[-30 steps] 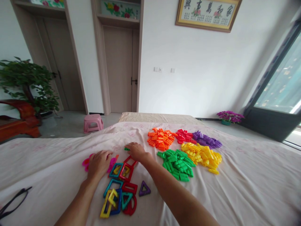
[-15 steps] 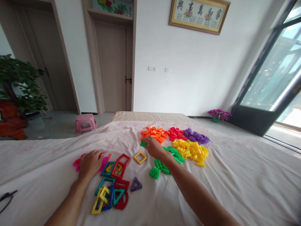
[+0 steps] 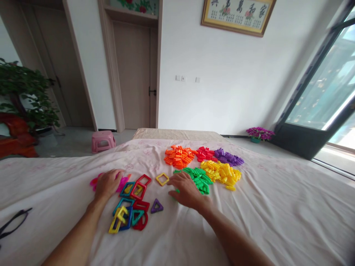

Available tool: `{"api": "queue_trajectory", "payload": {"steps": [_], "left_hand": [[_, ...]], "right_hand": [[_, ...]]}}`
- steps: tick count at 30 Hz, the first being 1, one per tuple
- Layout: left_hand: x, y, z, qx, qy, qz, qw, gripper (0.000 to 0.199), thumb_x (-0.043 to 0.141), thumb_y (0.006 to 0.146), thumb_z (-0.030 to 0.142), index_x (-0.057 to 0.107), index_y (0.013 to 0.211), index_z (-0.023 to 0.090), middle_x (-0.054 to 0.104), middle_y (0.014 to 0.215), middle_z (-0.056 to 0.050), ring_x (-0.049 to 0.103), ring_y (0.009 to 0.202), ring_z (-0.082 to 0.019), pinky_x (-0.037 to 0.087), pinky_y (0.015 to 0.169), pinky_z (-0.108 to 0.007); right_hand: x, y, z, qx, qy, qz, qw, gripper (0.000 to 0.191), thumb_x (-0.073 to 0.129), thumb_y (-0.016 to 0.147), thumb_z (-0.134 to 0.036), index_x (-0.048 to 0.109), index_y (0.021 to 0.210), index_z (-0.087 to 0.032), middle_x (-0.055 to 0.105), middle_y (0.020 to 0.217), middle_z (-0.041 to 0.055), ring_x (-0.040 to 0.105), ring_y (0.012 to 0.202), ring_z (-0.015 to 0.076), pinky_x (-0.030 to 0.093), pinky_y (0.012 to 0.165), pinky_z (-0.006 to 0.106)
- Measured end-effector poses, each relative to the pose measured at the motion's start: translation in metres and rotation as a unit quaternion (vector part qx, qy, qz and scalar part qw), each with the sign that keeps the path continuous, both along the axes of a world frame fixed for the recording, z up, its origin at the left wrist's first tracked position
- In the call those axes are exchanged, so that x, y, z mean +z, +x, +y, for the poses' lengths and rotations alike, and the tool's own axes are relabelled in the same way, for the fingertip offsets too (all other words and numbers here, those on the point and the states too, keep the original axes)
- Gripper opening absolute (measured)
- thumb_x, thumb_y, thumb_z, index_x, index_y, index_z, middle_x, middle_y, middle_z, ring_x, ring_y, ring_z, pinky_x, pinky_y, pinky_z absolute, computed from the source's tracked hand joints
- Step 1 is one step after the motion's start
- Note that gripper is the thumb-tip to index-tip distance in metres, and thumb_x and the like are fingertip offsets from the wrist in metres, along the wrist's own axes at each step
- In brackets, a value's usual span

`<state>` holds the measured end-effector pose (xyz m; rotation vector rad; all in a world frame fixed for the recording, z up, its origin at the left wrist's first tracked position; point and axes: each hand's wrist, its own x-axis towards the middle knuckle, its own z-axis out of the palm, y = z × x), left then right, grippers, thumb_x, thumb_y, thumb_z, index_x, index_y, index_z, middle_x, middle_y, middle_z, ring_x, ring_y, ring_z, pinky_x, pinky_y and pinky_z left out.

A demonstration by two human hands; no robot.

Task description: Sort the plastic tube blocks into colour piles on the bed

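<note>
My left hand (image 3: 108,183) lies over some pink plastic pieces (image 3: 124,181), its fingers loosely extended and partly hiding them. Toward the middle, my right hand (image 3: 184,189) rests at the near left side of a pile of green plastic pieces (image 3: 198,177), fingers apart; nothing shows in its grasp. Just beyond its fingertips is a yellow square frame (image 3: 162,179). Between the hands lie a red square frame (image 3: 139,191), a blue frame (image 3: 128,220), a yellow frame (image 3: 113,223), a teal triangle (image 3: 137,217) and a purple triangle (image 3: 157,205).
Behind the green pile are piles of orange pieces (image 3: 180,157), red pieces (image 3: 205,154), purple pieces (image 3: 229,157) and yellow pieces (image 3: 220,172). Black-framed glasses (image 3: 16,223) lie at the left on the pale cloth (image 3: 263,221). A pink stool (image 3: 103,141) stands beyond.
My right hand has drawn back toward me from beside the orange pile to the green pieces. Loose green pieces nearest me now sit under or behind it. My left hand stays over the pink pieces.
</note>
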<state>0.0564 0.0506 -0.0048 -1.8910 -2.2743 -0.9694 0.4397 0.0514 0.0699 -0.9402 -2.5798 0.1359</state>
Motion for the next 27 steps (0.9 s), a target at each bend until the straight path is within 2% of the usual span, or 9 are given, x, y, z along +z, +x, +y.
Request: {"api": "queue_trajectory", "payload": {"steps": [2,6,10,14,19,22,27], "left_hand": [[0.0,-0.002,-0.002,0.003,0.004,-0.022,1.0,0.044,0.036,0.091,0.04,0.071,0.109,0.022,0.073,0.117,-0.007,0.064,0.113,-0.023,0.041,0.103,-0.033],[-0.001,-0.002,-0.005,0.005,0.022,-0.084,0.996,0.049,0.032,0.093,0.045,0.068,0.116,0.02,0.071,0.123,-0.007,0.063,0.117,-0.022,0.043,0.104,-0.032],[0.001,0.003,-0.009,0.012,0.066,-0.149,0.987,0.053,0.029,0.094,0.047,0.066,0.118,0.018,0.07,0.125,-0.007,0.062,0.119,-0.02,0.044,0.105,-0.03],[0.004,0.01,-0.021,0.056,0.113,-0.201,0.971,0.054,0.026,0.095,0.044,0.067,0.115,0.016,0.071,0.123,-0.01,0.062,0.118,-0.021,0.044,0.106,-0.032],[0.009,0.023,-0.045,0.072,0.114,-0.24,0.961,0.045,0.038,0.091,0.043,0.069,0.11,0.017,0.072,0.119,-0.01,0.065,0.112,-0.023,0.049,0.1,-0.034],[0.009,0.029,-0.056,0.076,0.112,-0.256,0.957,0.042,0.043,0.089,0.04,0.069,0.112,0.017,0.072,0.119,-0.01,0.066,0.11,-0.024,0.05,0.098,-0.035],[0.004,0.035,-0.062,0.09,0.106,-0.276,0.951,0.036,0.048,0.085,0.035,0.071,0.106,0.019,0.074,0.114,-0.008,0.065,0.111,-0.025,0.048,0.102,-0.039]], "right_hand": [[-0.013,-0.011,-0.008,0.018,-0.001,-0.023,1.0,0.029,0.065,0.087,-0.032,0.067,0.116,-0.028,0.067,0.12,0.0023,0.053,0.118,0.0223,0.023,0.114,0.041],[-0.029,-0.007,-0.004,-0.036,0.013,-0.062,0.997,0.027,0.05,0.093,-0.016,0.068,0.111,-0.027,0.068,0.115,0.0035,0.054,0.116,0.0205,0.015,0.118,0.042],[-0.031,0.007,0.004,-0.086,0.03,-0.076,0.993,0.031,0.048,0.089,-0.008,0.069,0.104,-0.026,0.069,0.107,0.0036,0.055,0.111,0.0195,0.014,0.118,0.041],[-0.031,0.01,0.001,-0.093,0.05,-0.069,0.992,0.025,0.05,0.091,-0.012,0.07,0.1,-0.025,0.07,0.102,0.0047,0.055,0.109,0.0209,0.014,0.119,0.043],[-0.031,0.003,-0.009,-0.072,0.074,-0.011,0.995,0.018,0.057,0.092,-0.022,0.069,0.105,-0.026,0.069,0.11,0.0044,0.048,0.123,0.0231,0.012,0.12,0.045],[-0.03,-0.007,-0.015,-0.054,0.063,0.002,0.997,0.02,0.058,0.092,-0.022,0.069,0.109,-0.026,0.069,0.114,0.0032,0.05,0.12,0.0213,0.017,0.118,0.041],[-0.028,-0.037,-0.014,-0.06,0.019,-0.041,0.997,0.027,0.061,0.09,-0.024,0.065,0.116,-0.024,0.067,0.113,0.0063,0.053,0.112,0.0227,0.033,0.104,0.038]]}}
